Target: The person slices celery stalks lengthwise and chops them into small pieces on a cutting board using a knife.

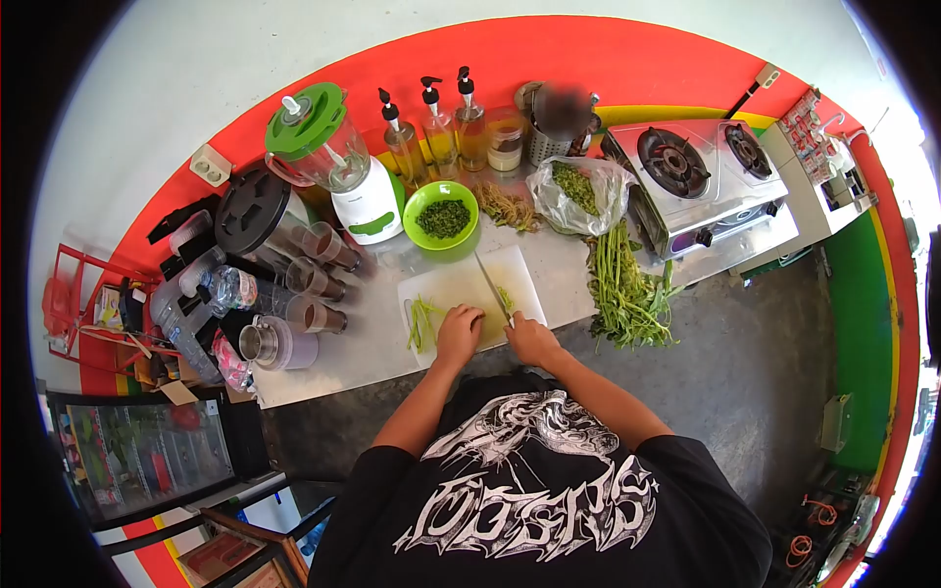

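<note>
My right hand [530,339] grips a knife [491,281], its long blade pointing away from me across the white cutting board [446,286]. Just right of the blade lie some small cut green pieces [505,299]. On the board to the left of the knife rests my left hand [461,331], fingers curled together; whatever they hold, if anything, is hidden. Beside it, at the board's left side, is a small pile of pale green stems [422,321]. Behind the board, a bright green bowl [416,227] contains finely chopped greens [443,219].
Leafy green stalks [627,294] hang over the counter's front edge. A plastic bag of greens [598,201], trimmed roots [505,206] and pump bottles [439,135] stand behind. A blender [358,191] and tumblers [316,279] are left; a gas stove [691,181] is right.
</note>
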Demonstrator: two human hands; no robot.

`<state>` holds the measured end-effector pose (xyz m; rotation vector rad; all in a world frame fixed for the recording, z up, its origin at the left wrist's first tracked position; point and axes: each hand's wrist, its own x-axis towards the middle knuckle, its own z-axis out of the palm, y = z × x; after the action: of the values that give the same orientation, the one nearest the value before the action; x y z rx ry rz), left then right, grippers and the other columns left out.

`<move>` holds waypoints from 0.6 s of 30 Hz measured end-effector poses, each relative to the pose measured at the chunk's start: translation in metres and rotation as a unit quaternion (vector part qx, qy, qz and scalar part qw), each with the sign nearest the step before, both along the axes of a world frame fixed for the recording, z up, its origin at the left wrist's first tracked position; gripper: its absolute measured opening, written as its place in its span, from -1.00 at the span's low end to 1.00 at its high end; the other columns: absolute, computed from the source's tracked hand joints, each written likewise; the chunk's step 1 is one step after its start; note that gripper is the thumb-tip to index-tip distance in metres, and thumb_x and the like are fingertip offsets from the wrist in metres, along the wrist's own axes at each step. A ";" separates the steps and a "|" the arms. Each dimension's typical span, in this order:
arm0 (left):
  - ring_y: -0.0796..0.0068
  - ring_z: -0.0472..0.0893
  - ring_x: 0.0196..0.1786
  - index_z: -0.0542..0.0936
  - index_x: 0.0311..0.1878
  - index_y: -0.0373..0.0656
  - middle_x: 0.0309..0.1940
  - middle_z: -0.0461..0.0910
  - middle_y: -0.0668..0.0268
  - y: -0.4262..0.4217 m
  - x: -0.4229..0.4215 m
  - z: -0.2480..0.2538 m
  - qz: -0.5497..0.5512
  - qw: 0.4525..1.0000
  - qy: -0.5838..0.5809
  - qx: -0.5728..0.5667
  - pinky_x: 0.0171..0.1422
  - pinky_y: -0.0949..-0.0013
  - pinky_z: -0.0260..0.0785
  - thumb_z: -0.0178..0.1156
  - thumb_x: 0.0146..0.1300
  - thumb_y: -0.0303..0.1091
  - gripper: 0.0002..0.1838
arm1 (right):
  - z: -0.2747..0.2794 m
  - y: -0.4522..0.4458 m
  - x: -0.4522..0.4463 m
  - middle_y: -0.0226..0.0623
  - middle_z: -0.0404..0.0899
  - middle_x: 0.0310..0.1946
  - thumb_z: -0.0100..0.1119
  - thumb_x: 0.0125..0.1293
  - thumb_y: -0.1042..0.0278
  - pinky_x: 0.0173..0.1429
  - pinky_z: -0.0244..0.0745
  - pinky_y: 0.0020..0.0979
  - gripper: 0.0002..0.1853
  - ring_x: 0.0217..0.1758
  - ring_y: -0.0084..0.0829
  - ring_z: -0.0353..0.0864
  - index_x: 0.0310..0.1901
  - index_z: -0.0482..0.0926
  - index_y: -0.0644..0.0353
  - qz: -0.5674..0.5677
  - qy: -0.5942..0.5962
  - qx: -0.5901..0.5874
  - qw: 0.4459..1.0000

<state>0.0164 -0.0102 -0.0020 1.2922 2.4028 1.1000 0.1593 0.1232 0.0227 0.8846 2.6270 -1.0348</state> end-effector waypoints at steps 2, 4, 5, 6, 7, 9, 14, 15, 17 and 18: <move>0.12 0.60 -0.06 0.72 -0.16 -0.12 -0.23 0.64 0.25 0.003 0.003 -0.006 0.004 1.000 0.015 0.001 0.04 0.15 0.48 0.28 0.22 -0.45 -0.86 | 0.000 -0.002 -0.002 0.33 0.64 -0.26 -0.01 0.52 0.07 0.00 0.54 0.17 -0.59 -0.11 0.32 0.65 -0.03 0.38 0.37 0.017 -0.003 0.001 1.000; 0.15 0.62 -0.08 0.73 -0.18 -0.12 -0.23 0.64 0.26 0.002 0.003 -0.005 0.000 1.000 0.029 0.001 -0.01 0.16 0.50 0.26 0.23 -0.44 -0.87 | 0.000 -0.005 -0.005 0.34 0.64 -0.26 -0.01 0.52 0.08 0.01 0.54 0.17 -0.59 -0.11 0.33 0.65 -0.03 0.38 0.38 0.036 -0.008 0.000 0.999; 0.15 0.62 -0.08 0.73 -0.18 -0.12 -0.23 0.64 0.26 0.002 0.004 -0.005 0.001 1.000 0.027 0.000 -0.01 0.16 0.50 0.26 0.23 -0.44 -0.87 | 0.000 -0.006 -0.006 0.33 0.65 -0.25 -0.01 0.52 0.09 0.01 0.54 0.16 -0.60 -0.11 0.32 0.65 -0.03 0.38 0.39 0.045 -0.018 0.001 0.999; 0.16 0.62 -0.09 0.73 -0.19 -0.13 -0.23 0.64 0.27 0.001 0.004 -0.003 -0.008 0.999 0.042 -0.005 -0.02 0.16 0.51 0.25 0.23 -0.44 -0.87 | 0.003 -0.007 -0.007 0.31 0.65 -0.25 -0.02 0.52 0.10 0.02 0.54 0.16 -0.60 -0.10 0.31 0.66 -0.03 0.39 0.39 0.054 -0.029 0.002 0.998; 0.16 0.62 -0.09 0.73 -0.19 -0.13 -0.23 0.64 0.27 0.000 0.005 -0.002 -0.018 0.998 0.059 -0.010 -0.02 0.16 0.52 0.25 0.23 -0.44 -0.87 | 0.006 -0.009 -0.008 0.31 0.65 -0.25 -0.02 0.52 0.10 0.02 0.54 0.16 -0.60 -0.10 0.31 0.66 -0.03 0.39 0.39 0.056 -0.032 0.000 0.998; 0.17 0.62 -0.09 0.73 -0.19 -0.13 -0.23 0.64 0.28 -0.002 0.004 0.000 -0.033 0.997 0.063 -0.017 0.00 0.16 0.52 0.24 0.23 -0.44 -0.87 | 0.012 -0.011 -0.009 0.29 0.67 -0.22 -0.04 0.54 0.11 0.04 0.57 0.12 -0.61 -0.09 0.27 0.68 -0.04 0.39 0.40 0.057 -0.068 0.021 0.996; 0.17 0.62 -0.08 0.74 -0.21 -0.13 -0.22 0.65 0.29 -0.005 0.003 -0.005 -0.049 0.997 0.063 -0.014 0.02 0.16 0.53 0.23 0.23 -0.44 -0.87 | -0.002 -0.022 -0.016 0.26 0.67 -0.17 -0.06 0.55 0.12 0.07 0.59 0.07 -0.62 -0.04 0.23 0.69 -0.03 0.38 0.39 0.036 -0.089 0.026 0.995; 0.18 0.62 -0.07 0.74 -0.21 -0.13 -0.22 0.65 0.30 -0.004 0.001 -0.005 -0.052 0.997 0.055 -0.019 0.03 0.16 0.53 0.23 0.23 -0.43 -0.86 | 0.000 -0.021 -0.019 0.26 0.67 -0.16 -0.06 0.56 0.12 0.08 0.60 0.06 -0.62 -0.03 0.22 0.69 -0.01 0.37 0.39 0.032 -0.101 0.030 0.994; 0.18 0.62 -0.06 0.75 -0.21 -0.13 -0.22 0.65 0.30 -0.004 -0.002 -0.006 -0.054 0.997 0.045 -0.025 0.04 0.17 0.53 0.22 0.24 -0.43 -0.86 | 0.003 -0.018 -0.024 0.26 0.67 -0.16 -0.06 0.56 0.12 0.08 0.60 0.05 -0.61 -0.03 0.21 0.70 0.00 0.35 0.39 0.048 -0.104 0.034 0.993; 0.18 0.62 -0.05 0.75 -0.21 -0.11 -0.22 0.65 0.30 -0.003 -0.002 -0.005 -0.053 0.997 0.037 -0.039 0.04 0.17 0.53 0.22 0.24 -0.43 -0.86 | 0.004 -0.017 -0.022 0.25 0.67 -0.15 -0.06 0.56 0.12 0.08 0.60 0.05 -0.61 -0.03 0.20 0.70 0.01 0.34 0.38 0.061 -0.107 0.040 0.992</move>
<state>0.0141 -0.0133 -0.0069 1.4398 2.3714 0.9366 0.1369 0.1057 0.0265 0.7917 2.5215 -0.7641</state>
